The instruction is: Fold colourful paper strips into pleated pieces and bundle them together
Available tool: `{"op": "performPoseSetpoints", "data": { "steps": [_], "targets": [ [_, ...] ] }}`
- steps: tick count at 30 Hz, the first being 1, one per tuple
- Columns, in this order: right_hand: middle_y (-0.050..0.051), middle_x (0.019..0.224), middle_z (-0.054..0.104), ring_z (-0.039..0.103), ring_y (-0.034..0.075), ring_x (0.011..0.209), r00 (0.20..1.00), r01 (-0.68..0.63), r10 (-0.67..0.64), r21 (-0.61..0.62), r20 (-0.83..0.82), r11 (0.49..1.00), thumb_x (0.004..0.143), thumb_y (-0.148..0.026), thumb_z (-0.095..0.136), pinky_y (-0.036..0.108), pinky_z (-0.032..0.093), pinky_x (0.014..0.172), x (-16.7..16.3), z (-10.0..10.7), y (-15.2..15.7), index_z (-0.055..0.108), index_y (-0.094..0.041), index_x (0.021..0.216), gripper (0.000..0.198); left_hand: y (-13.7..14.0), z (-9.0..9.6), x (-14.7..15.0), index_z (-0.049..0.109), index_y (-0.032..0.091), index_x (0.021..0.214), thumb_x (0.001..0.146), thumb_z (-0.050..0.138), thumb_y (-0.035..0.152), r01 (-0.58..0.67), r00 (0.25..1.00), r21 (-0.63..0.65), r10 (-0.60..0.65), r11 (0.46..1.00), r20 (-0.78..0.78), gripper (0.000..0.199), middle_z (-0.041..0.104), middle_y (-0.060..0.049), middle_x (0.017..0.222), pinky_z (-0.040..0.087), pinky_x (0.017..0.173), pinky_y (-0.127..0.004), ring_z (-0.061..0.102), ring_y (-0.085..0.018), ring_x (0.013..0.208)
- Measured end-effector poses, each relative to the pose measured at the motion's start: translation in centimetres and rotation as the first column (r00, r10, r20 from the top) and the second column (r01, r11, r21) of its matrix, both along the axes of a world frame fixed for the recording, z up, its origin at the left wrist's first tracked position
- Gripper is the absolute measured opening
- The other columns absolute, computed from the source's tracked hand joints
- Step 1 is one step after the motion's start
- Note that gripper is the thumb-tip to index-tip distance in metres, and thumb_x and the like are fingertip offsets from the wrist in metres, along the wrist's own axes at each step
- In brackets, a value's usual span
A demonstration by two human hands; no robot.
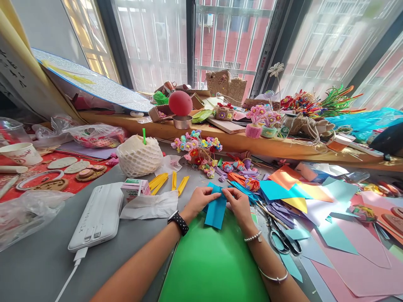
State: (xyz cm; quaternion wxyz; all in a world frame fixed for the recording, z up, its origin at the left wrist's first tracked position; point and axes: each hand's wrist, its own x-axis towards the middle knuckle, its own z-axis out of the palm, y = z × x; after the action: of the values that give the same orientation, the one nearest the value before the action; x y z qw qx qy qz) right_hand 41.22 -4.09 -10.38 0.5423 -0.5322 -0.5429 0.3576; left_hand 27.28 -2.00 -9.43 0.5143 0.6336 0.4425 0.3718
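Blue paper [215, 216] is pinched by the left grip [200, 201] and right grip [237, 203].

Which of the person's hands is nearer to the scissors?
The right. The right hand, at the blue paper, is left of and beyond the scissors, not touching them; the left hand, on the paper's other side, is farther left.

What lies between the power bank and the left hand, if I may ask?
In the head view, a white tissue lies between the power bank and the left hand. A small carton stands just behind the tissue.
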Motion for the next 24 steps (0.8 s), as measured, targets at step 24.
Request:
{"op": "performPoseSetpoints", "data": {
  "steps": [24],
  "targets": [
    [0.004, 0.063, 0.058, 0.05, 0.014, 0.056, 0.992, 0.079, -0.085, 0.066, 0.089, 0.995, 0.067, -0.041, 0.054, 0.024, 0.04, 0.052, -0.26, 0.28, -0.28, 0.058, -0.013, 0.066, 0.028, -0.13, 0.07, 0.12, 0.04, 0.014, 0.048, 0.062, 0.051, 0.048, 0.028, 0.999, -0.005, -0.028, 1.0, -0.015, 0.038, 0.027, 0.005, 0.049, 0.019, 0.043, -0.02, 0.025, -0.006, 0.048]
  ]
}}
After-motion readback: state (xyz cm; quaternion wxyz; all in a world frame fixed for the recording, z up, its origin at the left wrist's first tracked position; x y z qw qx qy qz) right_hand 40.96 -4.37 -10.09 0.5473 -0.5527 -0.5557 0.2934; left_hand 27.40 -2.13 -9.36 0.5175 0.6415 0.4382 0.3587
